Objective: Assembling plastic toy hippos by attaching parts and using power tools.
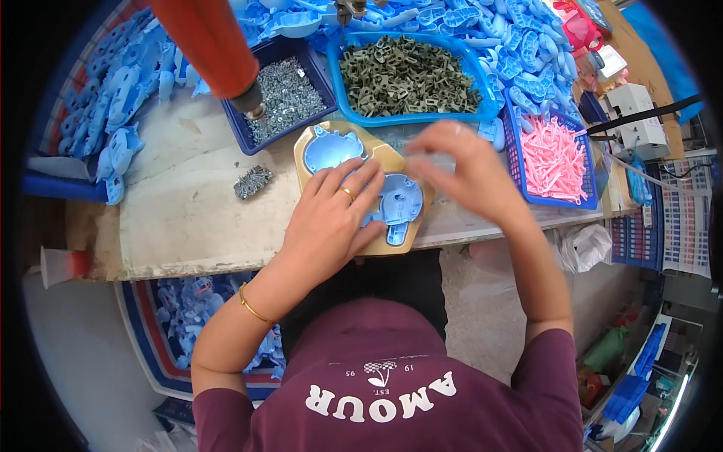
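fingers of the left hand lie flat and spread, pressing down on a light blue plastic shell that sits in a tan holder at the near edge of the worktable. a second blue shell rests in the same holder just beyond the fingertips. the right hand hovers over the far right corner of the holder with its fingers curled together; it is blurred, so i cannot tell whether it pinches anything. beyond those fingers stands a blue tub of dark olive parts. to the right of them is a blue basket of pink pieces. beyond the left fingertips sits a dark blue tray of small metal screws, with an orange tool hanging above it. a little heap of screws lies loose to the left of the fingers, and piles of blue shells crowd the far side of the table.
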A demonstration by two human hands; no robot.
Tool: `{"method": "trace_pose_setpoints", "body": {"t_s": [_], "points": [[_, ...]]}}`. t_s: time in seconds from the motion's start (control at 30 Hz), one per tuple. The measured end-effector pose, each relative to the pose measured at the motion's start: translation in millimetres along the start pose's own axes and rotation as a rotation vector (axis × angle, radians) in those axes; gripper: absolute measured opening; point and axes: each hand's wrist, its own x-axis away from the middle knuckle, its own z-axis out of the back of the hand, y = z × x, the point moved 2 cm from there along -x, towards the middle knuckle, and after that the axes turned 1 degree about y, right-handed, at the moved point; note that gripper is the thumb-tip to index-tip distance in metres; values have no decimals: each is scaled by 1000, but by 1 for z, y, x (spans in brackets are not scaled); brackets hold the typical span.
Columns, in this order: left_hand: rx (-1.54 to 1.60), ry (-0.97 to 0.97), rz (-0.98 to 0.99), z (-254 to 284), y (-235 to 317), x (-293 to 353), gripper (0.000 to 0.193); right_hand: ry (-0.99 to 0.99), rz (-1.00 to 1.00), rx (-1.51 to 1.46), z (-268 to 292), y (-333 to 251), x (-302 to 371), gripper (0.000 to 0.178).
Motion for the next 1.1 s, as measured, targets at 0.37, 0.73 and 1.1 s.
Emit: {"method": "trace_pose_setpoints", "body": {"t_s": [0.37,0.73,1.1], "points": [[-18,56,-14,-5,1,4,61,67,-342,311,-21,60,-94,23],[149,117,-1,10,-9,-10,55,-29,-322,-547,19,53,-44,15],[514,66,154,15,10,-24,24,-73,-283,-493,38,-4,25,23]]}}
